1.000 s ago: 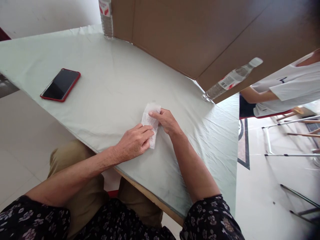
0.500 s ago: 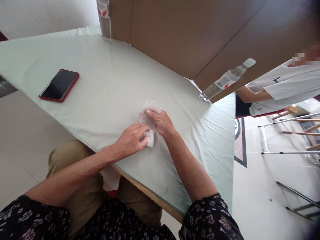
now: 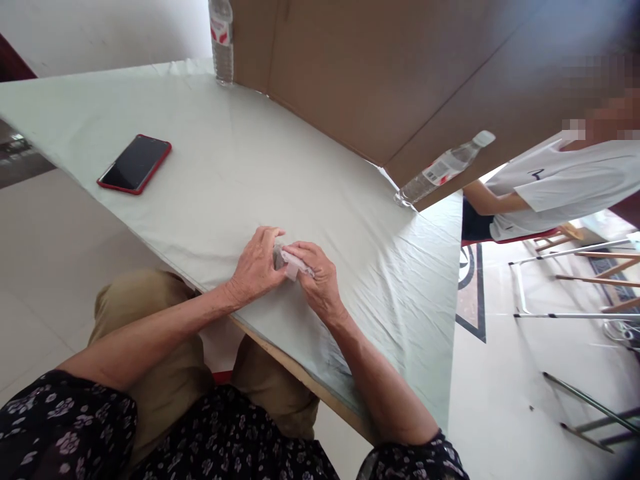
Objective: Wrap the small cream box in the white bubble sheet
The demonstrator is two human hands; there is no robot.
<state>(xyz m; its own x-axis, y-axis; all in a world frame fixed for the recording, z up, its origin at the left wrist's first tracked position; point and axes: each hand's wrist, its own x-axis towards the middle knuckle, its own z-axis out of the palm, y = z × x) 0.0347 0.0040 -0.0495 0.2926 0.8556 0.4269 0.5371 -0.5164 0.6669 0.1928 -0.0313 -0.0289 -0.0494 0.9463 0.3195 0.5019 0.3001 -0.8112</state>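
Note:
Between my hands is a crumpled whitish sheet [image 3: 295, 261], thin and partly see-through, folded into a narrow bundle just over the table. Whether it is tissue or soft plastic I cannot tell. My right hand [image 3: 318, 275] is closed round its right side, thumb and fingers pressing it. At its left end, the thumb and fingers of my left hand [image 3: 258, 264] pinch the greyish see-through part. A small flap of the sheet hangs down between the two hands. My fingers hide much of it.
A pale green cloth covers the table [image 3: 210, 173]. A phone [image 3: 135, 164] in a red case lies at left. A brown cardboard panel [image 3: 340, 80] stands behind, with clear bottles [image 3: 223, 43] [image 3: 445, 168] against it. Something pale [image 3: 334, 352] lies beside my right forearm. A person in white [image 3: 565, 187] sits at right.
The sheet was spread longer and flatter; now it is folded into a smaller bundle. My left hand has turned and come up to its left end. The view has shifted slightly.

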